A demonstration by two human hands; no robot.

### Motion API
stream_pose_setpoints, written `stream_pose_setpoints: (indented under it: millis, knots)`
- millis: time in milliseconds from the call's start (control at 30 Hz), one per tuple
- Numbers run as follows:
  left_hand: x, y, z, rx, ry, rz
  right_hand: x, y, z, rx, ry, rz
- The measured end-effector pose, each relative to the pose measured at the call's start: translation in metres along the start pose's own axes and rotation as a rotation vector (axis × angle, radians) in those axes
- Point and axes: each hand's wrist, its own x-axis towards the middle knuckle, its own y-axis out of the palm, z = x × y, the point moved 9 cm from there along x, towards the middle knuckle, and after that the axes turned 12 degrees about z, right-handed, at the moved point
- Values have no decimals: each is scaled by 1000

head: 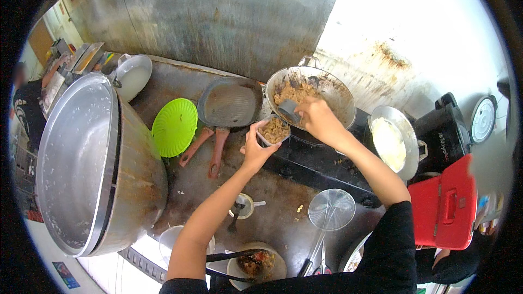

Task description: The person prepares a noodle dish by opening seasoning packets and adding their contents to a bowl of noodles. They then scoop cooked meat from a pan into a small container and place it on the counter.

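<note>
My left hand (256,149) holds a small clear plastic container (274,130) filled with chunky brown food. In my right hand (318,118) is a dark grey cup or scoop (288,109), tipped beside the container and over the edge of a wide metal wok (341,94). More of the brown food (298,90) lies along the wok's far and left side, and dark residue coats its inner wall. The wok rests on a black gas stove (310,157).
Left of my hands are a grill pan (231,104), a bright green plastic basket (175,127) and a huge metal pot (141,163). A wire skimmer (331,209), a bowl of dark food scraps (278,259) and a red box (443,204) lie nearer. Another person (28,102) stands far left.
</note>
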Motion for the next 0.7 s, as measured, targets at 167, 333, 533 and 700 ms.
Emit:
stream_pose_setpoints:
  millis: [167,333,533,700]
  knots:
    - [4,8,4,-150,86,19,-13,-19,33,15,-146,-36]
    - [1,7,2,-235,150,-12,-20,16,56,-215,-53,-1]
    - [-12,-3,9,-258,1,-4,-19,24,79,-72,-149,31]
    - [-17,-21,-22,-251,136,-13,-23,1,85,-129,-128,2]
